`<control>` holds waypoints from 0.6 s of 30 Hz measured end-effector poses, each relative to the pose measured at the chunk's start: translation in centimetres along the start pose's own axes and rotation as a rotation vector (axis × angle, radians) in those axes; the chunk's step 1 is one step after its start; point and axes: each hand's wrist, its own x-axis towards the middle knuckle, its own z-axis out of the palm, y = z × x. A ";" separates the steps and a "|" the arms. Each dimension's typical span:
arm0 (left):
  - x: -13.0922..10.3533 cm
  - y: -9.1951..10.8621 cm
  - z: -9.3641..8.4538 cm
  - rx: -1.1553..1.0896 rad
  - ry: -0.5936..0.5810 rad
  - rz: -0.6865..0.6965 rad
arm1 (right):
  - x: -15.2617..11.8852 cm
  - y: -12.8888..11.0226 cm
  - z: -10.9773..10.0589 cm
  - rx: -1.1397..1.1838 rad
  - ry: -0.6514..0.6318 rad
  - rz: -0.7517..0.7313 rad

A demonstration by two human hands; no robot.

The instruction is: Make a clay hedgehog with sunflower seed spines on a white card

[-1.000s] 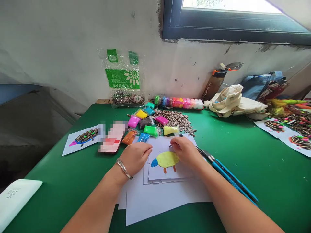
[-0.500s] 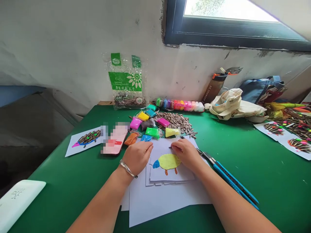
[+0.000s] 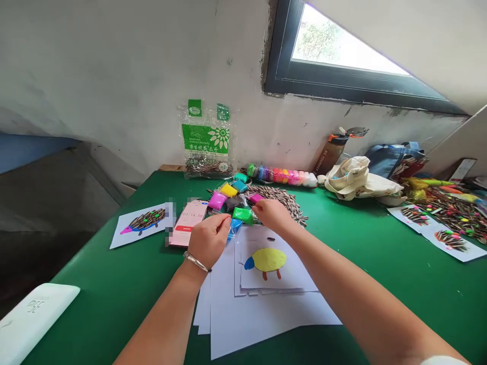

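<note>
Right grip [image 3: 274, 216] seems just beside the green packet [image 3: 242, 216].

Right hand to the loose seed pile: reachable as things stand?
Probably yes. The right hand is at the near side of the seed pile; the magenta packet covers only its left edge, leaving most exposed.

We're seeing smooth paper [image 3: 258, 319], glossy plastic packets [image 3: 242, 216], and we're catching a shiny metal bangle [image 3: 197, 262], matt cloth bag [image 3: 352, 175], rough wall [image 3: 114, 61]!
</note>
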 end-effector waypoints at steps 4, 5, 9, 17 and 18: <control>0.1 -0.2 -0.3 -0.054 0.025 -0.061 | 3.0 -1.7 1.7 -0.003 0.011 0.054; 0.1 -0.2 -0.3 -0.058 0.025 -0.062 | 3.5 -2.1 2.1 -0.002 0.014 0.063; 0.2 -0.3 -0.1 -0.059 0.024 -0.052 | 4.8 -3.1 3.3 0.015 0.008 0.094; 0.0 -0.2 0.2 -0.034 0.020 -0.023 | 5.5 -3.1 4.4 0.080 0.027 0.118; 0.0 -0.2 0.2 -0.035 0.024 -0.021 | 5.6 -3.2 4.3 0.085 0.042 0.125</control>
